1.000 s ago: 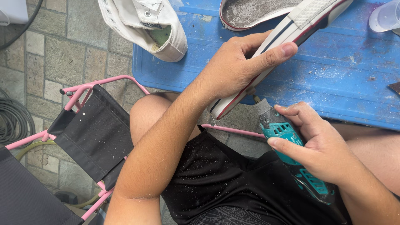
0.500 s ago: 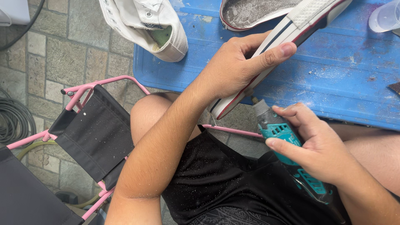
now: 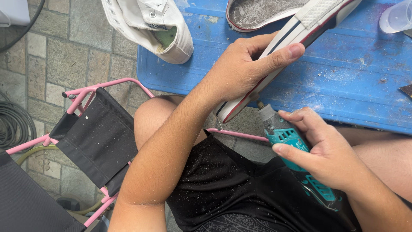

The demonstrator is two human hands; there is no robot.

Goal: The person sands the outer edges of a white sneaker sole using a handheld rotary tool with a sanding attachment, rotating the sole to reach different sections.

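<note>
Left hand [image 3: 240,71] clamped on sneaker sole [image 3: 292,47] (long axis up-right); right hand [image 3: 322,146] gripping teal rotary tool [image 3: 283,133], tip at sole's lower edge.

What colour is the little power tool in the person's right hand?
Teal green with a grey nose: the rotary tool, gripped by the right hand, shows clearly in the head view.

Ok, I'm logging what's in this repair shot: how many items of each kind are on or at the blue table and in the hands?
White canvas shoe upper: 1
Rubber shoe soles: 2, one lying on the blue table, one in the left hand
Teal rotary tool, in the right hand: 1
Clear plastic cup: 1
Total: 5
</note>
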